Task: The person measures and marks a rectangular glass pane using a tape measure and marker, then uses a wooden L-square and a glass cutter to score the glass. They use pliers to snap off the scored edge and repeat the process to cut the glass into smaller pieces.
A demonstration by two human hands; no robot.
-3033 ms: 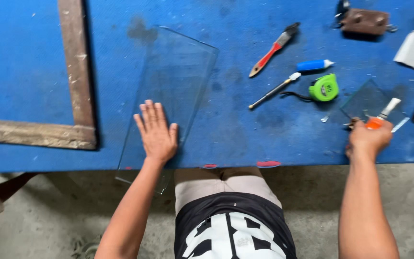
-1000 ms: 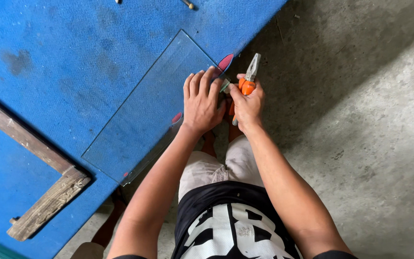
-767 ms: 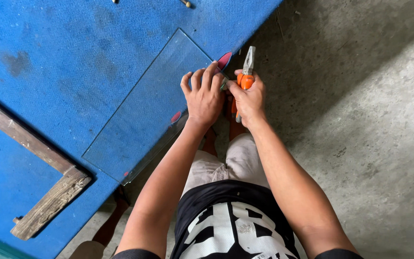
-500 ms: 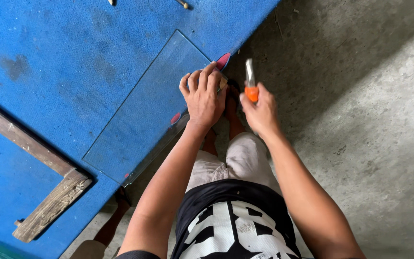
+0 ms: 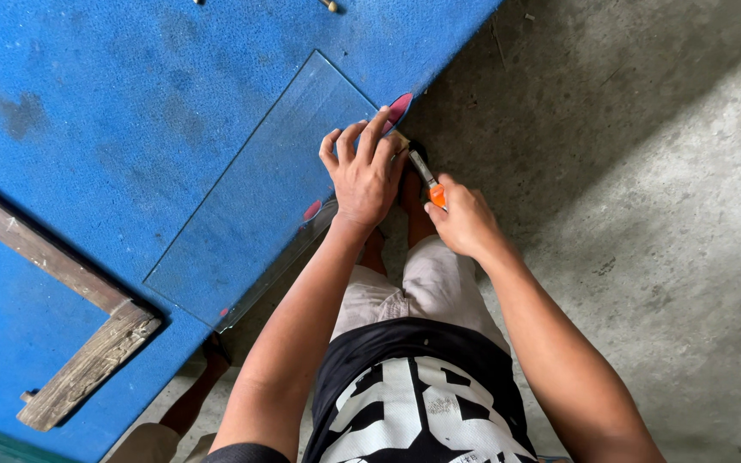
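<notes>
The left hand (image 5: 362, 167) lies flat and open on the glass pane (image 5: 259, 193); the right hand (image 5: 465, 219) grips pliers (image 5: 426, 176), seemingly at its overhanging edge; stiff, brittle, best held flat.

Open blue tabletop (image 5: 113, 77) beyond glass pane (image 5: 259, 189): free passage. Wooden frame (image 5: 70, 300) blocks far left. Left hand (image 5: 364, 167) flat on pane corner, right hand (image 5: 465, 219) with orange-handled pliers (image 5: 426, 176) crowding table edge. Bare concrete floor (image 5: 645, 171) open to right.
</notes>
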